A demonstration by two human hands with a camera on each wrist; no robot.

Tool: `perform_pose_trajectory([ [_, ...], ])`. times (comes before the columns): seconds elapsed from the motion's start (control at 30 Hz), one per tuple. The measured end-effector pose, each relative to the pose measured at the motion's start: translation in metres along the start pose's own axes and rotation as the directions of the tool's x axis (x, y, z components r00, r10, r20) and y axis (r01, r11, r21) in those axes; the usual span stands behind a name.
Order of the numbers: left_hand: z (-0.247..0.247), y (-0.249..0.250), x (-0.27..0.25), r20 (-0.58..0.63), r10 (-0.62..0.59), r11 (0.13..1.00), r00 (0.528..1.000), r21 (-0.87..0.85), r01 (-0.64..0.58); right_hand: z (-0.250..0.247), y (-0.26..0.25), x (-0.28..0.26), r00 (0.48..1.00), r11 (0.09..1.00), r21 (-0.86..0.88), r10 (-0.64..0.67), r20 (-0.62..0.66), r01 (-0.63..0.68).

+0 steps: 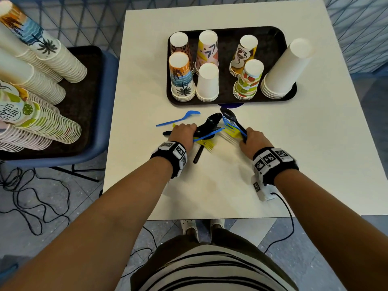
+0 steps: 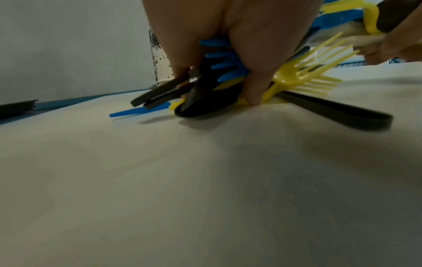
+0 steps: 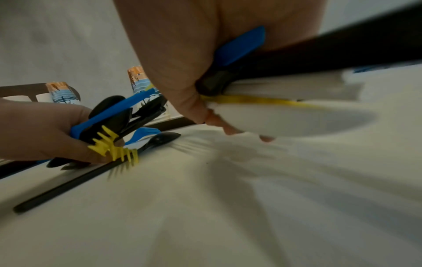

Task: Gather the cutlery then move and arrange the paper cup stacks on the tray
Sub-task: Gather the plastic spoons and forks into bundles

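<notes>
Beside the tray (image 1: 227, 101), my left hand (image 1: 183, 131) covers the middles of the black, blue and yellow cutlery (image 2: 205, 94) I grip, so the count in that bunch cannot be told. My right hand (image 1: 253, 139) hides the handles of its own bundle (image 3: 285, 90), which the right wrist view smears into white and black streaks running off the frame's right edge. A blue disc (image 1: 231, 105) pokes from under the tray's near rim, mostly hidden. Left of the tray, the lying cup stacks (image 1: 42, 101) are cut by the head view's edge.
</notes>
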State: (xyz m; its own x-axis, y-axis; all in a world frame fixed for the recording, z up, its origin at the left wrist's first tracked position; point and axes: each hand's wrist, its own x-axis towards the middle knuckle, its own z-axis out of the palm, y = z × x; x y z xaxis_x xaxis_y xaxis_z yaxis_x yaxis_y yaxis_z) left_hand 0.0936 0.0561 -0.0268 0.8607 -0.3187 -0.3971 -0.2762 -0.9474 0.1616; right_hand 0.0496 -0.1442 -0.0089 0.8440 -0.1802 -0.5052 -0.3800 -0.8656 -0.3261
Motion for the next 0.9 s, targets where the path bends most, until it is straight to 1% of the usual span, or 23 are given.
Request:
perform_pose_trajectory([
  [0.1, 0.001, -0.001, -0.002, 0.026, 0.020, 0.999, 0.999, 0.035, -0.021, 0.000, 0.001, 0.002, 1.000, 1.000, 0.020, 0.007, -0.014, -0.006],
  [0.27, 0.004, -0.010, -0.009, 0.075, 0.009, 1.000, 0.997, -0.018, -0.008, -0.002, -0.007, 0.008, 1.000, 1.000, 0.006, 0.010, -0.014, -0.010],
  [0.47, 0.007, -0.019, -0.017, 0.086, -0.001, 1.000, 0.996, 0.007, 0.000, -0.003, -0.020, 0.017, 0.997, 0.996, -0.043, -0.074, -0.008, 0.073],
  [0.6, 0.010, -0.030, -0.023, 0.087, -0.005, 0.999, 0.996, -0.042, 0.009, -0.002, -0.024, 0.020, 0.991, 0.988, -0.076, -0.132, 0.002, 0.132],
  [0.67, 0.011, -0.038, -0.029, 0.047, -0.041, 0.990, 0.998, -0.130, 0.046, -0.002, -0.025, 0.021, 0.988, 0.986, -0.067, -0.156, -0.007, 0.155],
  [0.73, 0.011, -0.050, -0.034, -0.029, -0.118, 0.952, 0.993, -0.288, 0.105, -0.003, -0.026, 0.022, 0.980, 0.980, -0.050, -0.196, -0.022, 0.195],
  [0.8, 0.009, -0.063, -0.039, -0.090, -0.250, 0.877, 0.964, -0.442, 0.186, -0.003, -0.029, 0.024, 0.960, 0.960, -0.047, -0.278, -0.025, 0.276],
  [0.83, 0.007, -0.068, -0.040, -0.104, -0.313, 0.841, 0.944, -0.491, 0.225, -0.002, -0.031, 0.025, 0.944, 0.943, -0.056, -0.330, -0.016, 0.328],
  [0.87, 0.006, -0.072, -0.041, -0.112, -0.359, 0.817, 0.926, -0.518, 0.254, 0.000, -0.034, 0.025, 0.926, 0.924, -0.069, -0.377, 0.005, 0.377],
  [0.9, 0.005, -0.074, -0.040, -0.120, -0.381, 0.808, 0.917, -0.525, 0.268, 0.002, -0.036, 0.025, 0.908, 0.904, -0.085, -0.418, 0.032, 0.419],
])
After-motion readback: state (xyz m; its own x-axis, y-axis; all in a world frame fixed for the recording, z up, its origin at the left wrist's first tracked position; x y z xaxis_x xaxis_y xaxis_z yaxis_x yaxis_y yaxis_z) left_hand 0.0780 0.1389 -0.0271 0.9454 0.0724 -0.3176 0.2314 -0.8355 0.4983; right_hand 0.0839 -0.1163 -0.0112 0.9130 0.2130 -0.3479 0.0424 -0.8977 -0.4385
